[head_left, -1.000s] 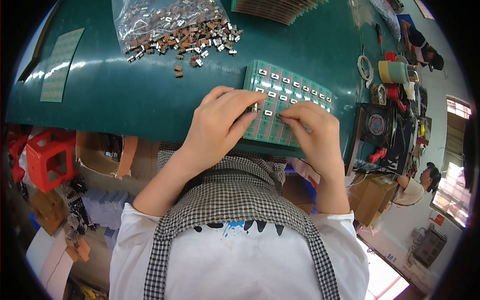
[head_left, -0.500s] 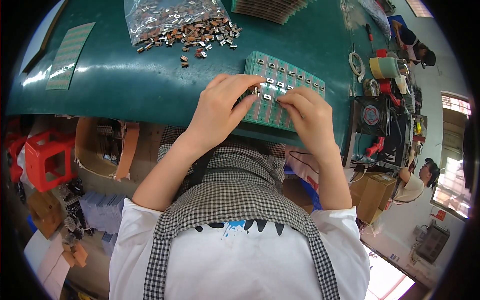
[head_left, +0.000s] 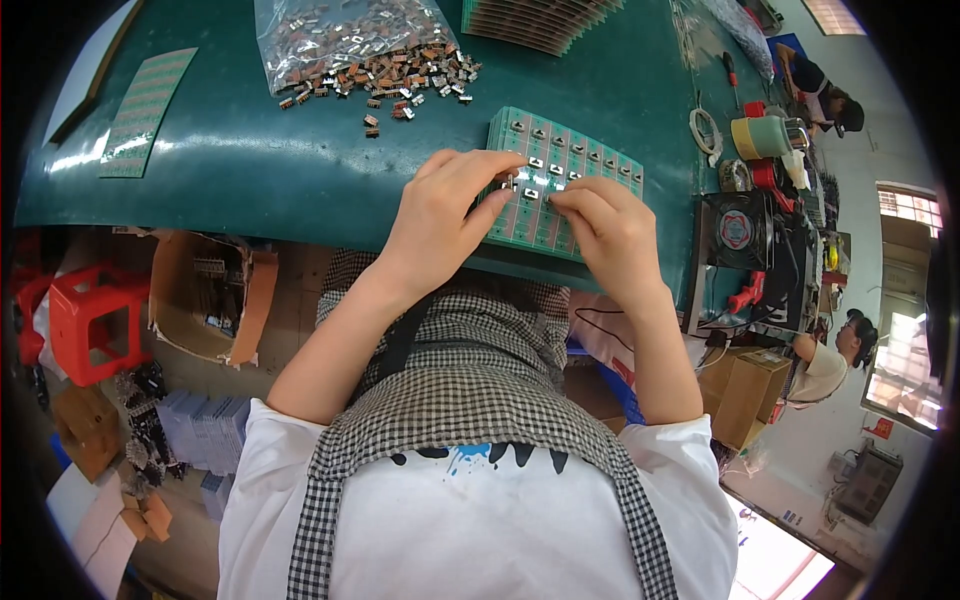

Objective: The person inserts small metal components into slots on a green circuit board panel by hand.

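Observation:
A green circuit board lies on top of a stack at the table's near edge, with small silver-and-black slide switches sitting in rows on it. Over its left part, my left hand pinches one slide switch between thumb and forefinger. My right hand is closed in a pinch just above the board, right of the near row of switches; whatever its fingertips may hold is hidden. Both hands cover some of the board's middle.
Loose switches spill from a clear plastic bag at the back. More boards stand stacked behind; a single board lies far left. A fan, tape rolls and a screwdriver are at the right. Other people sit further right.
The whole view has shifted slightly. Both hands keep nearly the same pose over the board, the left still pinching its switch.

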